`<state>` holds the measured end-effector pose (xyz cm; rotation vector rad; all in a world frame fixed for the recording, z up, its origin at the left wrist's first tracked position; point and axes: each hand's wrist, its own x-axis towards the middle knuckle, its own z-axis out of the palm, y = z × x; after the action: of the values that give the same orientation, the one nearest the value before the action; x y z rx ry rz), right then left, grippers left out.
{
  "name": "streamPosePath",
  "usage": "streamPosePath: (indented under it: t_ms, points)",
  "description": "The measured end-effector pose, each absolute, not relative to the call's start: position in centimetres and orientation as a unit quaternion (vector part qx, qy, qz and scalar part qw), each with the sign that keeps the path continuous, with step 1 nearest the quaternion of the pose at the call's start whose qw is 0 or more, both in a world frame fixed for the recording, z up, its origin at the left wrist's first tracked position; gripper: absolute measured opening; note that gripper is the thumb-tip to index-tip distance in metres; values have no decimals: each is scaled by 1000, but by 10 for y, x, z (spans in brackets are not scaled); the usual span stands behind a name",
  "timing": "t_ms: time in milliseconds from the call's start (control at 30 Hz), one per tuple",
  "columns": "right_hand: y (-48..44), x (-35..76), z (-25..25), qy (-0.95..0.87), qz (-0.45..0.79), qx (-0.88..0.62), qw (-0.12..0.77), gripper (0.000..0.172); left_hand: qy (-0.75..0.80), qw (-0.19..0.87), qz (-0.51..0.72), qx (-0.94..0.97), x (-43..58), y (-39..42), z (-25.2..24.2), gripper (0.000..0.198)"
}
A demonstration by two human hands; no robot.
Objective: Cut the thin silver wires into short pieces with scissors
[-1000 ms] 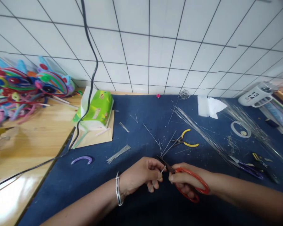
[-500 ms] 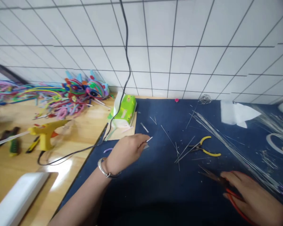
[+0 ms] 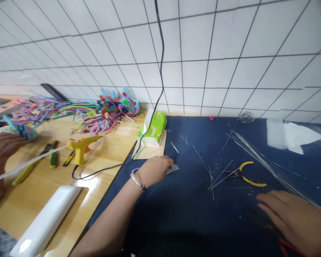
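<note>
My left hand (image 3: pixel 155 172), with a silver bracelet at the wrist, rests on the dark blue mat with fingers curled down. Short pieces of wire (image 3: pixel 173 168) lie at its fingertips; whether one is pinched is hidden. On the right, my right hand (image 3: pixel 295 214) is blurred, its fingers stretched out. Beneath it lie red-handled pliers (image 3: pixel 269 226), dark at the jaws and partly covered by the hand. Yellow-handled pliers (image 3: pixel 253 175) lie on the mat between my hands, beside loose wires (image 3: pixel 220 175).
A bundle of long wires (image 3: pixel 264 160) runs along the right. A green tissue pack (image 3: pixel 157 126) stands at the back, a black cable across it. On the wooden table are a yellow glue gun (image 3: pixel 81 148), a white case (image 3: pixel 50 217), pipe cleaners (image 3: pixel 93 119) and another person's hand (image 3: pixel 4 150).
The view has swung left, bringing another person's hand in. The short white piece at my left fingertips no longer shows. My right hand's fingers have straightened off the red-handled pliers.
</note>
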<state>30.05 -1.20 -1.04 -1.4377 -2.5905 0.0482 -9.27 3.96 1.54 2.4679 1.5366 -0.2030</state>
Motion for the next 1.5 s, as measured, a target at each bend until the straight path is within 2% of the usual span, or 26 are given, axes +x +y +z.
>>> streamPosePath:
  t_ms: [133,233,500,633,833,900,1033,1200,1500]
  points:
    - [15,258,12,-887,24,-460,6,21,519,128,-64,843,-94,41,11,17]
    - [35,243,18,-889,39,-455,-14,21,515,138,-63,843,-94,42,9,17]
    - [58,227,10,-924,83,-372,-23,33,528,142,-84,833,-93,41,11,17]
    - [60,220,9,-935,95,-340,-24,26,550,121,-63,824,-91,41,17,26]
    - [61,218,9,-944,87,-318,-24,15,575,143,52,804,-64,46,20,30]
    - [60,217,8,-948,77,-306,-25,15,573,159,41,803,-47,49,15,34]
    - [58,220,11,-952,68,-298,-9,12,596,116,-1,795,-11,63,2,44]
    - [59,241,23,-941,67,-330,36,11,642,94,-31,761,19,89,-6,48]
    - [72,268,23,-936,64,-345,16,8,639,104,-56,760,36,99,-12,30]
